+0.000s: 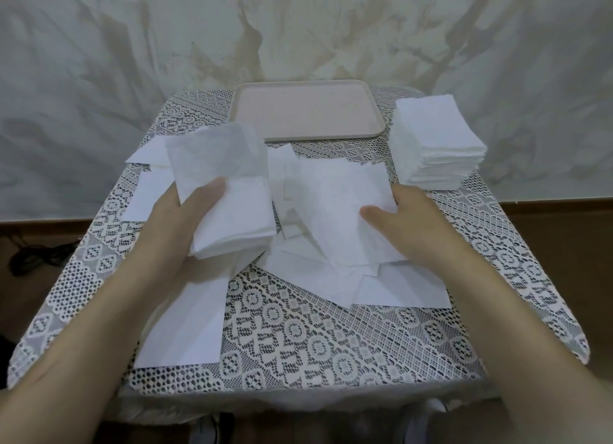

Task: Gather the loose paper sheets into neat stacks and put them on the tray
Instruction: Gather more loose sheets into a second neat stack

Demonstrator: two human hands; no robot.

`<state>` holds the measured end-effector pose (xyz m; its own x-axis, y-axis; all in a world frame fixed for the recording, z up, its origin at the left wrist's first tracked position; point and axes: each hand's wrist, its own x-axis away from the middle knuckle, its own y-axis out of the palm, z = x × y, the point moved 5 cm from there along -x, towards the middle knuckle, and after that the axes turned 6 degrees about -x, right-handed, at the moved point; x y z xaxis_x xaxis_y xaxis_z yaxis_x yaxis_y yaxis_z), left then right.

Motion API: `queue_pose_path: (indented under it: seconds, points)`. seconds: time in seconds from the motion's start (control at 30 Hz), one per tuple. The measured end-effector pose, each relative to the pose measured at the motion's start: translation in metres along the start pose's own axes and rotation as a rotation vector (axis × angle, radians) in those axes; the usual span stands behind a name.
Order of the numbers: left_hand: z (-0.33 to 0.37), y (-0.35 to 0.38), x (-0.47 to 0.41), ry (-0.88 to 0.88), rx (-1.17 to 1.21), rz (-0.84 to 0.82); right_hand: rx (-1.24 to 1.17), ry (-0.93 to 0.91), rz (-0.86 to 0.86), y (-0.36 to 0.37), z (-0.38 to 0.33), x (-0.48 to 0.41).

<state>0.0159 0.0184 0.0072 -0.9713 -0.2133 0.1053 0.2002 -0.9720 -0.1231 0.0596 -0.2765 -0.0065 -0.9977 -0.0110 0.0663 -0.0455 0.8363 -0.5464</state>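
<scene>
Far left: several single sheets (142,196) lie flat on the lace-covered tabletop (298,327). One larger sheet (180,324) lies at the near left, partly under the left forearm.

Left of centre: the left grip (185,211) holds a small stack (235,224) raised above the tabletop, thumb on top and fingers beneath. The uppermost leaf (215,155) of that stack stands up and curls towards the far edge, and its corner overlaps the tray's near left corner in view.

Centre, far edge: the pink tray (308,111) lies flat against the wall side of the tabletop.

Centre: an untidy loose pile (318,261) of overlapping sheets, set at differing angles, lies between the two grips and in front of the tray.

Right of centre: the right grip (408,218) pinches a lifted sheet (335,191) of that pile at its right edge. The thumb lies on top; the fingers are hidden behind the paper.

Far right: a tall squared stack (434,141) stands on the tabletop just beside the tray.
</scene>
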Motion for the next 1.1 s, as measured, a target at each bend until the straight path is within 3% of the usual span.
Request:
queue_pose_path:
  seconds: [0.37, 0.63, 0.9, 1.1]
  points:
    - [0.0, 0.008, 0.003, -0.002, 0.044, -0.026, -0.304, -0.07, 0.125, -0.019, -0.007, 0.0]
    - [-0.003, 0.011, 0.002, -0.01, 0.048, -0.051, -0.037, 0.087, -0.041, -0.004, 0.004, 0.0]
    - [-0.003, 0.011, 0.003, -0.021, 0.05, -0.057, 0.234, 0.029, 0.029, -0.007, -0.008, -0.001]
    - [-0.002, 0.015, 0.005, -0.022, 0.054, -0.073, 0.043, -0.049, 0.139, -0.007, -0.012, -0.008]
